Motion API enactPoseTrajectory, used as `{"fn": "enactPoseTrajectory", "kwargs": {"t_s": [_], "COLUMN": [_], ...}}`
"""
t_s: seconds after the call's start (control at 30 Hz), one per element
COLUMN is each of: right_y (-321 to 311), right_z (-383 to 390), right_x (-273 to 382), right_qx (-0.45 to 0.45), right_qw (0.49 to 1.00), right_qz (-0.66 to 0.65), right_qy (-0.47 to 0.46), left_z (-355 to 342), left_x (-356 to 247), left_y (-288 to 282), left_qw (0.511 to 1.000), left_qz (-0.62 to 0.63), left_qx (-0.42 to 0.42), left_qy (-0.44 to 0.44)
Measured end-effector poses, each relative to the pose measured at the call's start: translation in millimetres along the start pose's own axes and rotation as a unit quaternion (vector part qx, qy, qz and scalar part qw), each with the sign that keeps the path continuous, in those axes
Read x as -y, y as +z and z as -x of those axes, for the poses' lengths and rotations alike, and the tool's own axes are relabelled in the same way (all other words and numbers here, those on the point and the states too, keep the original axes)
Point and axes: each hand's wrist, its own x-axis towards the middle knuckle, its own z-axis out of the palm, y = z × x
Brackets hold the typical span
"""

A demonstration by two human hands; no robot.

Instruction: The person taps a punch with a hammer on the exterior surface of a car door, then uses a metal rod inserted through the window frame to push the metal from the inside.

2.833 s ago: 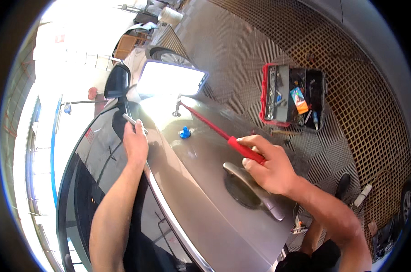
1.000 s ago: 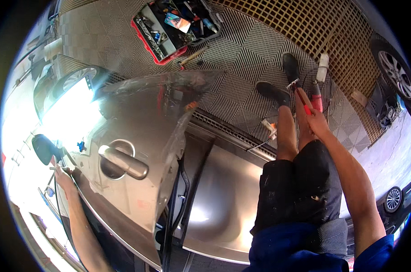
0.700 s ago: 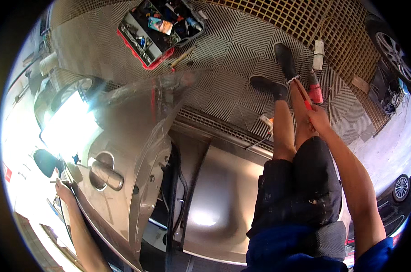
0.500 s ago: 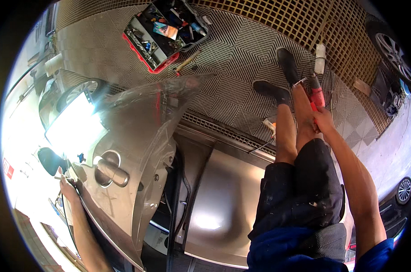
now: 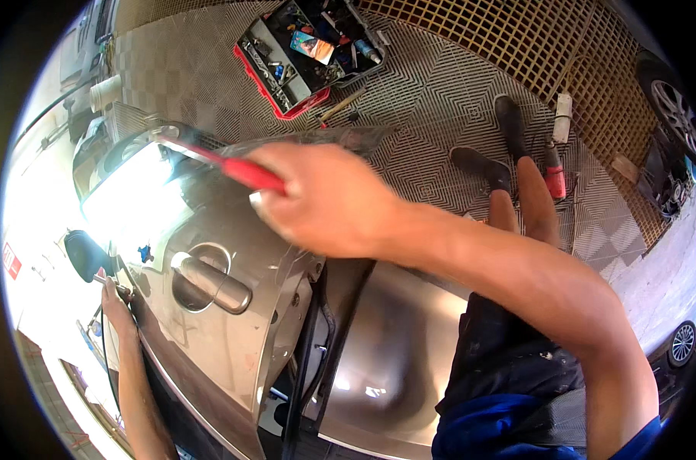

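My right hand (image 5: 325,199) is blurred over the car door. It is closed around the red handle of a slim hammer (image 5: 252,173), whose silver shaft reaches far left to a small head over the bright glare. At the door's window edge, my left hand (image 5: 118,308) grips a thin metal rod (image 5: 104,280), beside the black side mirror (image 5: 85,254). The beige-bronze car door (image 5: 233,330) stands open below, with its handle (image 5: 213,284) in a round recess. A small blue piece (image 5: 144,253) sits by the lit area.
A glaring white light panel (image 5: 129,180) stands against the door's far side. On the patterned floor are an open toolbox (image 5: 283,115) full of tools, a wooden-handled tool (image 5: 343,106) and a red power tool (image 5: 555,181). The bronze rear door (image 5: 386,368) lies beside my legs.
My right hand has swung up and left from beside my leg to over the door, carrying the hammer. My left hand stays at the window edge. The view has shifted slightly.
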Motion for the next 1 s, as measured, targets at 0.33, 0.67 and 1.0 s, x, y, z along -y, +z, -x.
{"fn": "enactPoseTrajectory", "kwargs": {"t_s": [0.33,0.67,1.0], "right_y": [65,74,67], "right_z": [-78,-79,-73], "right_x": [36,29,26], "right_qx": [0.05,0.096,0.056], "right_qw": [0.996,0.991,0.995], "right_qz": [0.049,0.062,0.053], "right_qy": [-0.046,-0.066,-0.058], "left_z": [1,12,15], "left_x": [-6,-21,-22], "left_y": [-4,0,3], "left_qw": [0.999,0.997,0.999], "left_qz": [0.031,0.05,0.031], "left_qx": [0.023,0.028,0.021], "left_qy": [-0.021,-0.051,-0.037]}}
